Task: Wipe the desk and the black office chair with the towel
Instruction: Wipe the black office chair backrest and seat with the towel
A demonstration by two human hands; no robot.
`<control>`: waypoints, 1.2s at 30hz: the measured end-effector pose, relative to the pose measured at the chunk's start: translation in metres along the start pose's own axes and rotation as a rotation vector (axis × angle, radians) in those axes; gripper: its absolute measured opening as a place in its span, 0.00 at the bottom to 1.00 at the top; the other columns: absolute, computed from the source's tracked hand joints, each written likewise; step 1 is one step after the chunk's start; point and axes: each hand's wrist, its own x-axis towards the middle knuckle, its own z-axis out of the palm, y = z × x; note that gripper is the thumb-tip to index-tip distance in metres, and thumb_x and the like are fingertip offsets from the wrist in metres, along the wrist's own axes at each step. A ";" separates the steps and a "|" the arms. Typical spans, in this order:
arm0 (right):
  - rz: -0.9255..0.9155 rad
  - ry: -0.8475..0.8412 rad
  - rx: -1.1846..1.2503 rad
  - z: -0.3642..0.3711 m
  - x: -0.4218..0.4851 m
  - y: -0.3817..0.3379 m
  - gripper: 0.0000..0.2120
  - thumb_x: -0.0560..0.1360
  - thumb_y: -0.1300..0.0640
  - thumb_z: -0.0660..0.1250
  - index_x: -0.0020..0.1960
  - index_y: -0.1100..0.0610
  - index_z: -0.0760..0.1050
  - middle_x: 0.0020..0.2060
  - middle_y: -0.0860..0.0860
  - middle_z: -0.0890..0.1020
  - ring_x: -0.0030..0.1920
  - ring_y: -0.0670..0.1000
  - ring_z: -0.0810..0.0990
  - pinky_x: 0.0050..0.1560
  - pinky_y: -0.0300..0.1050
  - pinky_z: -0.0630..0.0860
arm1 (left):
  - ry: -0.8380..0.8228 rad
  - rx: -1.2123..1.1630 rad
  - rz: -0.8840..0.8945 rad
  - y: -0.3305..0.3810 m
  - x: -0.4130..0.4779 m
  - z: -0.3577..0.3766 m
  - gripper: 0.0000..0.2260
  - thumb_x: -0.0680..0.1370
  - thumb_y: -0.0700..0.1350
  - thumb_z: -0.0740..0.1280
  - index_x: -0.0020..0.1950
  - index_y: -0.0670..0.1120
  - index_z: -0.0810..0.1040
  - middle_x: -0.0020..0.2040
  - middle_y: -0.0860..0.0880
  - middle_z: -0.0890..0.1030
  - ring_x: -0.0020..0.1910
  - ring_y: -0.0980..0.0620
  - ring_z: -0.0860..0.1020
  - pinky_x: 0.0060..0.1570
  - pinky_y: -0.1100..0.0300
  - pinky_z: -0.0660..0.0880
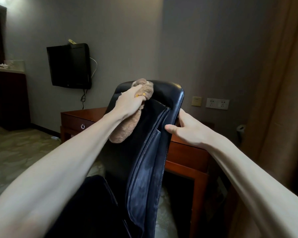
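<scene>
1. The left hand (131,98) is seen clenched around a bunched tan towel (144,87), which is pressed against the top of the back of the black chair (144,169).
2. A loose end of the towel is left hanging below the left wrist, against the chair's back.
3. Small yellow marks are visible on the towel beside the curled fingers.
4. The right edge of the chair's back is grasped by the right hand (187,129): the thumb is laid on the near face and the fingers are wrapped behind the edge.
5. The chair is placed just in front of the desk (184,152) and is viewed from behind its back; a pale, dusty film is seen on the lower part of the back panel.
6. The desk, of reddish-brown wood, is set against the grey wall, and a drawer (76,123) with a ring pull (82,126) is shown at its left end.
7. A dark television (69,66) is mounted on the wall above and to the left of the desk, with a cable (83,98) hanging beneath it.
8. A switch plate (197,101) and white sockets (217,103) are fixed to the wall to the right of the chair's top.
9. A brown curtain (282,83) is hung at the far right, and a dark cabinet (9,100) is placed at the far left.
10. The floor is covered by patterned carpet (24,152).
</scene>
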 end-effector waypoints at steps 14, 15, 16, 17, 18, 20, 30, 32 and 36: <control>-0.201 0.012 0.111 0.000 -0.009 0.001 0.31 0.76 0.60 0.70 0.77 0.57 0.67 0.71 0.49 0.75 0.73 0.44 0.72 0.74 0.42 0.69 | 0.052 0.207 0.726 0.017 -0.111 0.018 0.16 0.73 0.50 0.64 0.60 0.52 0.78 0.56 0.54 0.77 0.51 0.52 0.74 0.48 0.52 0.70; -0.194 0.020 0.127 0.001 -0.010 0.001 0.33 0.74 0.60 0.71 0.78 0.56 0.66 0.70 0.49 0.76 0.71 0.44 0.73 0.73 0.43 0.71 | 0.086 0.267 0.763 0.009 -0.116 0.020 0.15 0.73 0.50 0.65 0.58 0.50 0.79 0.56 0.53 0.77 0.52 0.51 0.75 0.48 0.52 0.70; -0.175 0.027 0.140 0.002 -0.012 0.002 0.34 0.74 0.61 0.73 0.78 0.55 0.65 0.69 0.49 0.77 0.69 0.45 0.76 0.71 0.46 0.73 | 0.127 0.333 0.798 -0.002 -0.121 0.023 0.14 0.73 0.49 0.66 0.58 0.49 0.80 0.56 0.52 0.78 0.55 0.50 0.76 0.50 0.52 0.70; -0.152 0.035 0.139 0.004 -0.012 0.003 0.34 0.75 0.62 0.73 0.77 0.54 0.65 0.66 0.49 0.79 0.64 0.47 0.79 0.67 0.48 0.77 | 0.161 0.393 0.822 -0.014 -0.128 0.028 0.14 0.73 0.48 0.67 0.57 0.48 0.81 0.58 0.50 0.79 0.58 0.48 0.76 0.52 0.53 0.70; -0.143 0.041 0.131 0.005 -0.014 0.005 0.32 0.76 0.64 0.73 0.76 0.54 0.65 0.61 0.50 0.81 0.56 0.48 0.82 0.60 0.49 0.80 | 0.175 0.446 0.832 -0.027 -0.134 0.034 0.15 0.71 0.47 0.68 0.57 0.47 0.82 0.60 0.49 0.79 0.63 0.47 0.76 0.56 0.51 0.69; -0.138 0.040 0.105 0.010 -0.019 0.008 0.33 0.76 0.66 0.70 0.77 0.53 0.63 0.51 0.49 0.81 0.42 0.45 0.77 0.47 0.48 0.79 | 0.154 0.499 0.815 -0.042 -0.148 0.041 0.16 0.69 0.46 0.68 0.56 0.48 0.82 0.63 0.48 0.80 0.69 0.45 0.75 0.60 0.47 0.70; -0.052 0.088 0.146 0.029 -0.020 0.013 0.39 0.76 0.67 0.67 0.79 0.41 0.60 0.37 0.39 0.79 0.36 0.42 0.73 0.47 0.45 0.76 | 0.355 0.171 0.449 0.025 -0.108 0.010 0.26 0.73 0.48 0.65 0.72 0.48 0.76 0.71 0.49 0.77 0.69 0.47 0.72 0.64 0.50 0.71; -0.036 0.108 0.171 0.031 -0.020 0.016 0.39 0.75 0.68 0.67 0.80 0.43 0.60 0.34 0.41 0.76 0.35 0.41 0.72 0.46 0.41 0.74 | 0.262 0.350 0.556 0.045 -0.091 0.013 0.26 0.74 0.48 0.64 0.73 0.52 0.75 0.72 0.49 0.75 0.71 0.45 0.71 0.64 0.46 0.71; -0.011 0.136 0.201 0.034 -0.023 0.019 0.40 0.76 0.65 0.68 0.81 0.42 0.58 0.43 0.45 0.80 0.40 0.42 0.74 0.51 0.44 0.76 | 0.179 0.465 0.525 0.029 -0.093 0.034 0.26 0.75 0.48 0.64 0.74 0.54 0.72 0.70 0.48 0.74 0.68 0.44 0.72 0.56 0.43 0.76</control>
